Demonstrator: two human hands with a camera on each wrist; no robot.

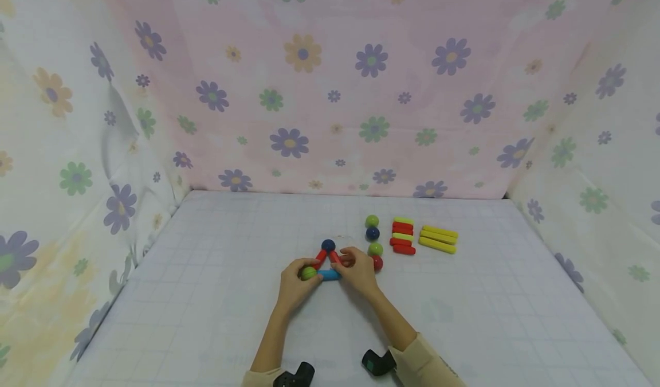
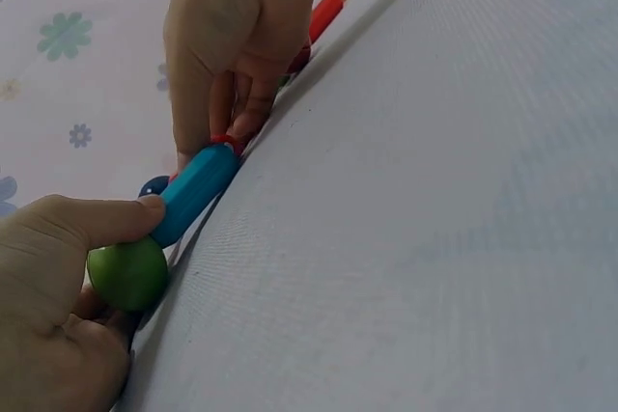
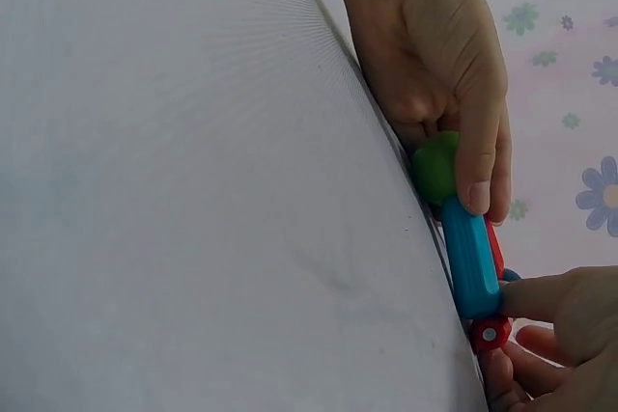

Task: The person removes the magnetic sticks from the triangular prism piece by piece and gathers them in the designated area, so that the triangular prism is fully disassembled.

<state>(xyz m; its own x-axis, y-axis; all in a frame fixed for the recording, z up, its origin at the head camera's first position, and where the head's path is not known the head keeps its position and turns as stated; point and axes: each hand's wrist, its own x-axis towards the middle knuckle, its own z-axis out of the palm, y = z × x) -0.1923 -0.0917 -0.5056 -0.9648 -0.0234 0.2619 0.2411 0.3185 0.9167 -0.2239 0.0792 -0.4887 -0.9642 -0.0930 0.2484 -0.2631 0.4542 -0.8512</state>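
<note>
My left hand [image 1: 295, 286] grips a green ball [image 1: 309, 273], its thumb lying against the near end of a blue rod [image 2: 198, 195]. From that ball a red rod [image 1: 320, 258] runs up to a dark blue ball [image 1: 328, 245]. A second red rod [image 1: 335, 257] slants down from the dark blue ball, and my right hand [image 1: 362, 273] pinches it near its lower end. In the right wrist view, that red end [image 3: 491, 334] shows a round silver dot beside the blue rod's far end. Together the rods outline a small triangle on the table.
Right of my right hand stands a column of balls, with a red ball [image 1: 378, 263] nearest. Beyond it lie several short red and yellow-green rods [image 1: 404, 250], then long yellow rods [image 1: 437, 245]. Flowered cloth [image 1: 330, 117] walls the table [image 1: 206, 318] at back and sides.
</note>
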